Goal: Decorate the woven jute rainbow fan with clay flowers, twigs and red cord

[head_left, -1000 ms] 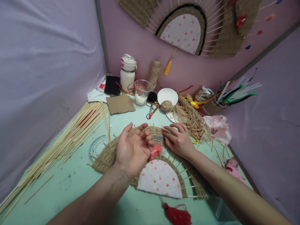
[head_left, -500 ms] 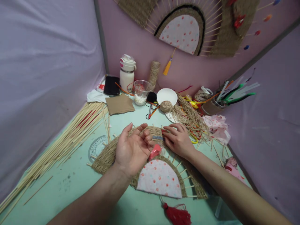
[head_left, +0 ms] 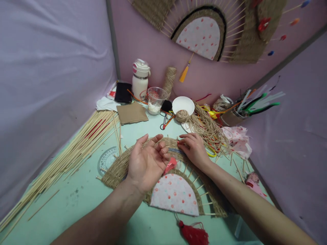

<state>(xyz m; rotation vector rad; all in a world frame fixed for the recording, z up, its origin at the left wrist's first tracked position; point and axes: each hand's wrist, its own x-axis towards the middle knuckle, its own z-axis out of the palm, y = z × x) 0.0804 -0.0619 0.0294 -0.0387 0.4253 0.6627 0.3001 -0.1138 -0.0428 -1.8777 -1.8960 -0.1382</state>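
We seem to be adjusting the tan, woven, half-round fan (head_left: 117,168) on the pale-green table (head_left: 84,185): left hand (head_left: 148,165) open, right hand (head_left: 195,149) apart from it, touching the outer band, grip unclear. This calls for light fingertips.

A small craft booth, shown by purple fabric walls (head_left: 63,68), loose twine (head_left: 209,129) and bundled sticks (head_left: 74,149).

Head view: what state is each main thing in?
Woven fan: lying flat, partly covered by hands
Left hand: palm up, fingers half curled
Right hand: palm down, fingertips at fan
Bottle: upright, lid closed
Clear cup: upright, uncovered, partly filled
Twine ball: wound
Red tassel: lying, strands spread
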